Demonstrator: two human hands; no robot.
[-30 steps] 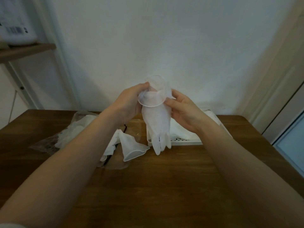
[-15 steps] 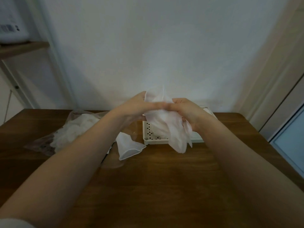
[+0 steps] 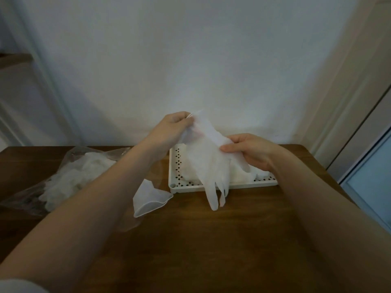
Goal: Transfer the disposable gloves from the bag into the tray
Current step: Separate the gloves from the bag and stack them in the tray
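Head view. The left hand (image 3: pixel 172 129) is raised above the far left corner of the white perforated plastic tray (image 3: pixel 222 186), its fingers curled and pinching the cuff end of a translucent white disposable glove (image 3: pixel 208 163). The right hand (image 3: pixel 248 150) is lower and to the right, over the tray's middle, with thumb and fingers closed on the glove's side edge. The glove is stretched between the two hands and hangs down in front of the tray; its finger ends pass the tray's near rim and reach the brown wooden table (image 3: pixel 211 240).

The tray lies at the table's far edge, near the white wall (image 3: pixel 190 60). A heap of pale gloves (image 3: pixel 243 174) lies inside it. The clear plastic bag (image 3: pixel 69 172) with more gloves lies on the table's left part, well apart from the tray. A second translucent glove (image 3: pixel 150 197), cuff open, lies on the table between bag and tray, just beside the tray's near left corner.

Bare tabletop extends from the tray's near rim toward the camera, between the two forearms. The table's right edge runs close to the right forearm.

Hidden or unclear: the left forearm covers part of the bag's right side. The held glove and the right hand cover much of the tray's contents. The bag's left end is dim and hard to make out.
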